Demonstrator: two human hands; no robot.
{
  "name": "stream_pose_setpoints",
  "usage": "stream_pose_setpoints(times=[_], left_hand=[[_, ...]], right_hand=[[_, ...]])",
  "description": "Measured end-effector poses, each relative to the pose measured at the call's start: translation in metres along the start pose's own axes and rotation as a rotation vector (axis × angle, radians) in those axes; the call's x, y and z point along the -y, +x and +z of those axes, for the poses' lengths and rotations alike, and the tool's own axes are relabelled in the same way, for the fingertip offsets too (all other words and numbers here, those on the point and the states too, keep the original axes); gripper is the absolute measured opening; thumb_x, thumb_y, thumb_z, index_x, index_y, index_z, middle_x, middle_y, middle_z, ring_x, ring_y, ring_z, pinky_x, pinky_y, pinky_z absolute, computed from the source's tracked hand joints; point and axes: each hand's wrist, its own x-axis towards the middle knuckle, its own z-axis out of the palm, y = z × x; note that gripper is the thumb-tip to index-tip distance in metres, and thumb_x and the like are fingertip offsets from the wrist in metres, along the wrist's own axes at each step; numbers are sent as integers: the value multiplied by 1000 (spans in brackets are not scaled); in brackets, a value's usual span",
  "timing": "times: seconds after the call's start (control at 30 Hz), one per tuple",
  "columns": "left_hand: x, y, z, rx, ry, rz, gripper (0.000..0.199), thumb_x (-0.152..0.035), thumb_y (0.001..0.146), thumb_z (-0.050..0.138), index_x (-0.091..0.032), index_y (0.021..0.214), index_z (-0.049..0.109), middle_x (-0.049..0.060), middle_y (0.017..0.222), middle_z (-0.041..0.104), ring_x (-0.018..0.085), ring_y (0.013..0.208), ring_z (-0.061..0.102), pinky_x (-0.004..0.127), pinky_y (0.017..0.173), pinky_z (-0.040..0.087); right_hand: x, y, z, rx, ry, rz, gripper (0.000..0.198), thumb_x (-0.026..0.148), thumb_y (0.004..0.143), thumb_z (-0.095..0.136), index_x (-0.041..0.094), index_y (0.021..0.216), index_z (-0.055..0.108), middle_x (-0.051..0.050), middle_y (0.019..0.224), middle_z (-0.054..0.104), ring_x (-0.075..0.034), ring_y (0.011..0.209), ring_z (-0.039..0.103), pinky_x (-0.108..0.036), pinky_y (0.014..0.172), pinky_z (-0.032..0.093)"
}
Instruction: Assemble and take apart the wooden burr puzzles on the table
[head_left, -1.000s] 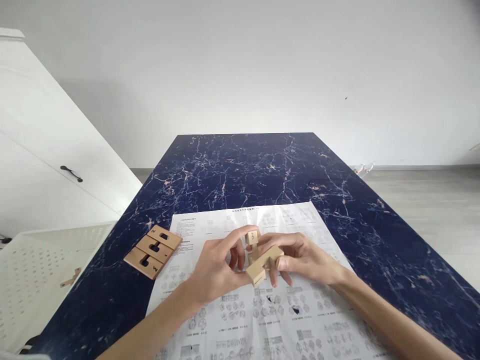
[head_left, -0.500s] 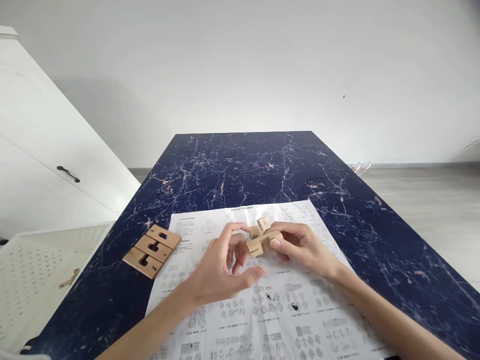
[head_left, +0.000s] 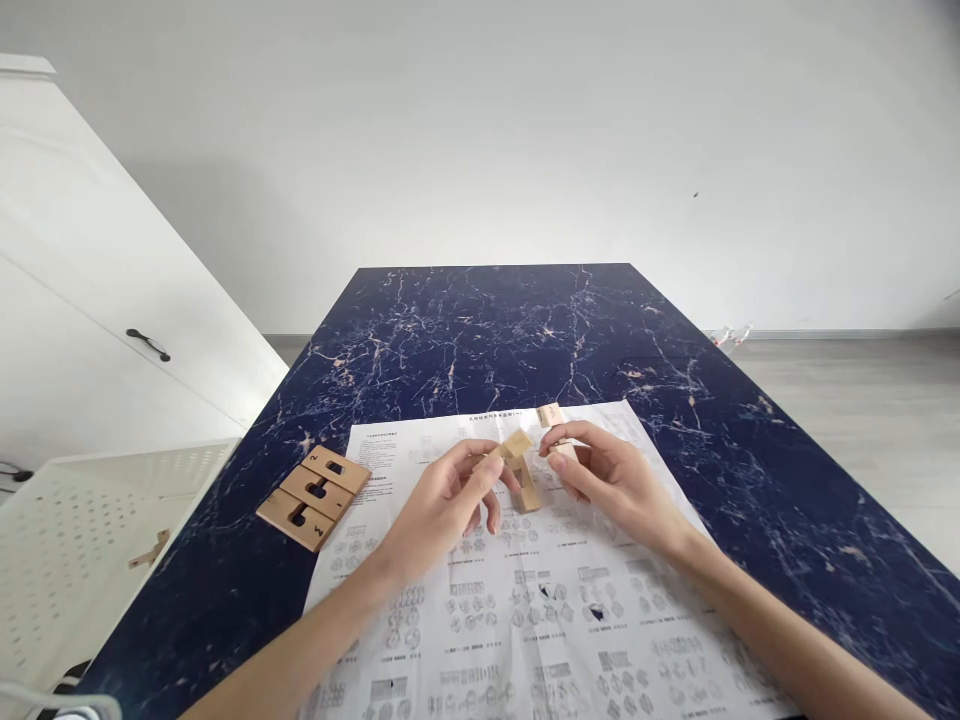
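My left hand (head_left: 461, 490) pinches two light wooden puzzle pieces (head_left: 528, 492), which cross at an angle. The lower one has a notch in its side. Just to the right, my right hand (head_left: 600, 475) grips another wooden puzzle piece (head_left: 550, 414) between thumb and fingers. Its far end bears a dark mark, and the fingers cover its middle. A small gap separates it from the pieces in my left hand. Both hands are above a large printed instruction sheet (head_left: 480, 560) with rows of small diagrams.
Three flat wooden plates (head_left: 315, 490) with cut-out slots and numbers lie side by side left of the sheet. The table (head_left: 487, 330) is dark blue and marble-patterned. A white perforated basket (head_left: 82, 540) with a wooden piece (head_left: 150, 549) in it stands at the left, near a white cabinet (head_left: 97, 270).
The joined wooden pieces have come apart. My right hand has drawn one piece away, while my left hand has closed on the others. The view has shifted slightly.
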Motion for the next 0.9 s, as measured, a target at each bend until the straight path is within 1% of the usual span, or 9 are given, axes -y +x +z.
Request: stream_pose_setpoints(times=[0.07, 0.1, 0.17, 0.23, 0.37, 0.5, 0.57, 0.7, 0.9], left_hand=[[0, 3, -2, -65, -54, -14, 46, -58, 105, 59, -21, 132, 65, 9, 114, 72, 12, 67, 60, 25, 53, 42], [1, 4, -3, -91, -80, -12, 46, -57, 105, 60, -20, 132, 66, 10, 117, 71, 13, 70, 61, 26, 55, 43], [1, 5, -5, -111, -136, 4, 43, -53, 105, 61, -19, 131, 69, 11, 119, 71, 14, 77, 61, 27, 63, 48], [2, 5, -5, -100, -173, 25, 41, -50, 107, 60, -19, 132, 70, 11, 120, 71, 15, 82, 62, 29, 73, 51], [0, 4, -3, -48, -155, 42, 43, -48, 109, 58, -22, 142, 66, 11, 131, 70, 18, 89, 67, 34, 84, 55], [-1, 2, 2, -4, -77, 34, 47, -50, 109, 56, -21, 145, 63, 11, 128, 73, 21, 92, 72, 38, 88, 58], [-1, 0, 5, 28, -50, 32, 49, -51, 109, 57, -20, 145, 62, 11, 120, 76, 22, 94, 74, 38, 86, 59], [2, -3, 9, 49, -35, -12, 63, -51, 105, 64, -22, 157, 47, 10, 112, 77, 24, 93, 76, 35, 77, 59], [5, -5, 13, 40, -33, -18, 82, -47, 101, 71, -29, 167, 26, 7, 105, 79, 23, 85, 79, 32, 69, 59]], right_hand=[[1, 0, 0, -17, 26, 13, 29, 50, 103, 65, 23, 112, 68, -2, 84, 67, -14, 60, 53, -31, 55, 45], [2, 0, 1, -8, 56, 5, 28, 50, 104, 64, 23, 110, 66, -5, 93, 70, -14, 62, 56, -32, 57, 48], [1, 1, 3, 28, 143, -22, 25, 49, 105, 63, 24, 110, 60, -10, 117, 73, -14, 68, 64, -33, 60, 54], [-1, 1, 6, 69, 228, -42, 25, 48, 107, 60, 26, 117, 53, -12, 126, 73, -16, 74, 70, -34, 63, 58], [-6, 2, 8, 106, 259, -72, 32, 44, 110, 57, 28, 135, 45, -11, 121, 76, -18, 80, 73, -39, 74, 61], [-11, 1, 6, 107, 173, -68, 30, 45, 109, 60, 24, 130, 59, -7, 96, 77, -21, 82, 72, -41, 79, 60], [-12, 0, 4, 95, 118, -60, 31, 46, 107, 63, 24, 127, 66, -6, 94, 76, -22, 84, 71, -41, 81, 60], [-10, -1, 2, 85, 21, -61, 31, 46, 103, 68, 27, 127, 71, -8, 108, 77, -23, 95, 73, -41, 85, 59], [-6, -3, 4, 163, -22, -87, 28, 45, 106, 66, 27, 127, 70, -3, 90, 75, -20, 82, 69, -38, 78, 56]])
